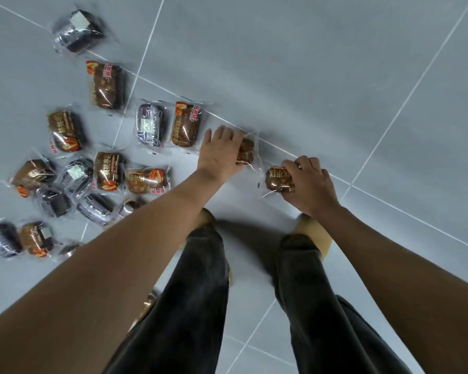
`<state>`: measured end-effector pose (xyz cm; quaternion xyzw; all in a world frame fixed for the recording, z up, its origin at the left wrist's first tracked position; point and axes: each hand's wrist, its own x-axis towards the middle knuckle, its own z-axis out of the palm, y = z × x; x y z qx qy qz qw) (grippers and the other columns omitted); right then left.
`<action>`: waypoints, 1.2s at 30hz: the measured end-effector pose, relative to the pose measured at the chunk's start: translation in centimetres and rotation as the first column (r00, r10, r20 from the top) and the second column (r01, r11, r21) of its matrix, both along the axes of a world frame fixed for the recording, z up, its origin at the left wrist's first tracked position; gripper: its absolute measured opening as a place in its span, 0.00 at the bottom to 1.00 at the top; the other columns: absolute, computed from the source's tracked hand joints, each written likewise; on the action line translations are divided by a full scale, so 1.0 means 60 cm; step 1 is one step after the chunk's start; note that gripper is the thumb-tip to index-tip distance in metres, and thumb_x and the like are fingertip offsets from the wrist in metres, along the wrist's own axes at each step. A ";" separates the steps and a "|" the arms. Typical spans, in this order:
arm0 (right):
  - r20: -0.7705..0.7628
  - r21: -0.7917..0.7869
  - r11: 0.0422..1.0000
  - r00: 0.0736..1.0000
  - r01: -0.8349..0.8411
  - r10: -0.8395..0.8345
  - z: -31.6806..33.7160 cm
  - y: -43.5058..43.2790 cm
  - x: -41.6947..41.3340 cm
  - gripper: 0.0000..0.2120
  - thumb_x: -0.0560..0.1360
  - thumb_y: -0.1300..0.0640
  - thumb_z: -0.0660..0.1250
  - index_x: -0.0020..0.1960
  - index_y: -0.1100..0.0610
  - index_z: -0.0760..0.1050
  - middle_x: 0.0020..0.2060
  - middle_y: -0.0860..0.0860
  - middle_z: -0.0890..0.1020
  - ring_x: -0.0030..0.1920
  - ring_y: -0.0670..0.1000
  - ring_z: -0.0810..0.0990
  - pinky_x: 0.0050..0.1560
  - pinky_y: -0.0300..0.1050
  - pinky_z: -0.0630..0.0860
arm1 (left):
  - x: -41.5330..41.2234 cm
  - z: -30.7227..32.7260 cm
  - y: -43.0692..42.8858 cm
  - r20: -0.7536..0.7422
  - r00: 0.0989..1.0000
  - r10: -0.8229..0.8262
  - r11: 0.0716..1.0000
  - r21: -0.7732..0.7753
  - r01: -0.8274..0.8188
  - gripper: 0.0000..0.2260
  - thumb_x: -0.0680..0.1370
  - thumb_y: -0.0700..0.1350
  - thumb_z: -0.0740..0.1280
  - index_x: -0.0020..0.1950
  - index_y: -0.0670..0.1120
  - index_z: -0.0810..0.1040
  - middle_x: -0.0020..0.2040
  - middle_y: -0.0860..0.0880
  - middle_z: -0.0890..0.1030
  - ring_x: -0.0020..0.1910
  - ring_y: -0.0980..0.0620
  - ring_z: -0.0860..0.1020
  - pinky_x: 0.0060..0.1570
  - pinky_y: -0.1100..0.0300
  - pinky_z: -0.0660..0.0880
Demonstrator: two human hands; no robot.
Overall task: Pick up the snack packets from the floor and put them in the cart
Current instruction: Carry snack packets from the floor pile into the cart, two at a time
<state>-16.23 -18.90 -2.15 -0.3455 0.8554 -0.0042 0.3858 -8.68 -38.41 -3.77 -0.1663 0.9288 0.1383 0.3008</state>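
Head view: you are looking straight down at both of your bare arms, with the hands low at the floor in front of your feet.
Left grip: your left hand (222,153) lies palm down with its fingers curled over the upper brown cake packet in clear crinkly plastic (247,153). It holds the packet's left part, and the right end shows past your fingertips.
Right grip: your right hand (312,184) pinches the lower brown cake packet in clear plastic (278,179) at its right edge, fingers and thumb curled. Most of this packet shows to the left of your knuckles.
Position: the two held packets sit just beside each other by a white grout line of the grey tiled floor (335,76). You cannot tell whether they are lifted or resting.
Writing: the lower packet carries gold Chinese characters, too blurred to read.
Loose packets: to your left lie scattered brown packets (108,171) with the same gold characters, an orange nut picture and a small red-and-white patch. Among them are dark purple packets (150,125) with a white label whose print is unreadable.
Legs: dark trousers (200,279) and tan shoes (312,233) stand below the hands.
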 end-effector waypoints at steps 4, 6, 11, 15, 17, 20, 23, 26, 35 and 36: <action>0.018 -0.004 0.988 0.988 0.152 -0.152 0.116 0.016 0.001 0.27 0.71 0.49 0.69 0.67 0.51 0.67 0.61 0.54 0.70 0.64 0.57 0.65 0.60 0.53 0.68 | 0.014 0.119 0.010 0.014 0.971 0.239 0.966 0.101 -0.239 0.29 0.73 0.53 0.69 0.69 0.45 0.64 0.65 0.42 0.69 0.65 0.41 0.69 0.64 0.44 0.68; 0.031 -0.025 0.971 0.971 0.236 -0.235 0.189 0.023 -0.006 0.27 0.71 0.46 0.68 0.67 0.52 0.67 0.60 0.54 0.71 0.63 0.58 0.66 0.59 0.54 0.69 | 0.014 0.187 0.014 0.016 0.923 0.386 0.907 0.176 -0.382 0.29 0.72 0.52 0.71 0.69 0.44 0.65 0.65 0.41 0.69 0.64 0.40 0.70 0.59 0.46 0.73; -0.026 -0.097 0.916 0.919 0.389 -0.393 0.386 0.059 -0.026 0.29 0.69 0.47 0.68 0.67 0.55 0.68 0.58 0.56 0.74 0.61 0.59 0.68 0.56 0.55 0.71 | -0.008 0.377 0.041 -0.067 0.852 0.519 0.830 0.277 -0.484 0.29 0.71 0.51 0.73 0.67 0.42 0.68 0.63 0.40 0.70 0.62 0.40 0.72 0.58 0.52 0.72; -0.012 -0.148 0.821 0.829 0.551 -0.559 0.542 0.090 -0.040 0.29 0.69 0.49 0.69 0.68 0.54 0.67 0.58 0.56 0.75 0.60 0.58 0.69 0.55 0.54 0.71 | -0.046 0.538 0.079 -0.073 0.850 0.522 0.812 0.347 -0.469 0.28 0.70 0.51 0.73 0.67 0.44 0.69 0.60 0.41 0.71 0.61 0.43 0.71 0.61 0.56 0.69; 0.003 -0.173 0.752 0.764 0.637 -0.646 0.615 0.108 -0.041 0.29 0.70 0.49 0.69 0.68 0.54 0.66 0.58 0.55 0.75 0.61 0.57 0.69 0.56 0.53 0.71 | -0.067 0.615 0.101 -0.082 0.861 0.502 0.819 0.364 -0.443 0.27 0.70 0.51 0.73 0.66 0.45 0.70 0.59 0.42 0.71 0.59 0.43 0.72 0.61 0.56 0.69; 0.019 -0.204 0.644 0.661 0.737 -0.751 0.713 0.140 -0.038 0.29 0.71 0.49 0.69 0.69 0.54 0.66 0.59 0.54 0.75 0.62 0.57 0.69 0.57 0.52 0.71 | -0.100 0.713 0.131 -0.071 0.892 0.447 0.838 0.382 -0.390 0.27 0.70 0.53 0.72 0.65 0.46 0.70 0.60 0.42 0.71 0.59 0.43 0.74 0.61 0.56 0.70; 0.024 -0.217 0.560 0.577 0.800 -0.816 0.796 0.182 -0.029 0.29 0.71 0.49 0.68 0.69 0.54 0.66 0.59 0.54 0.76 0.62 0.57 0.69 0.56 0.50 0.70 | -0.131 0.791 0.163 -0.059 0.914 0.402 0.839 0.422 -0.342 0.29 0.67 0.56 0.70 0.65 0.48 0.71 0.60 0.44 0.70 0.60 0.44 0.73 0.62 0.55 0.71; 0.017 -0.220 0.483 0.498 0.848 -0.867 0.859 0.234 -0.015 0.27 0.70 0.49 0.67 0.67 0.53 0.67 0.58 0.54 0.76 0.60 0.57 0.70 0.54 0.49 0.70 | -0.154 0.853 0.206 -0.079 0.955 0.287 0.882 0.410 -0.232 0.26 0.71 0.52 0.71 0.66 0.47 0.70 0.61 0.43 0.71 0.62 0.45 0.72 0.62 0.58 0.68; 0.000 -0.306 0.132 0.138 0.943 -0.990 0.990 0.419 0.024 0.25 0.69 0.49 0.69 0.62 0.56 0.68 0.54 0.55 0.78 0.59 0.57 0.72 0.50 0.48 0.72 | -0.193 0.964 0.411 -0.041 0.999 0.024 0.897 0.442 -0.004 0.28 0.69 0.53 0.72 0.67 0.49 0.70 0.61 0.44 0.70 0.60 0.45 0.74 0.59 0.61 0.70; 0.007 -0.317 0.097 0.105 0.943 -0.994 0.998 0.444 0.029 0.25 0.69 0.49 0.69 0.62 0.56 0.68 0.54 0.54 0.78 0.59 0.56 0.72 0.50 0.49 0.72 | -0.198 0.971 0.440 -0.018 1.000 -0.009 0.892 0.453 0.016 0.30 0.67 0.55 0.72 0.67 0.50 0.70 0.61 0.45 0.72 0.60 0.45 0.75 0.59 0.57 0.73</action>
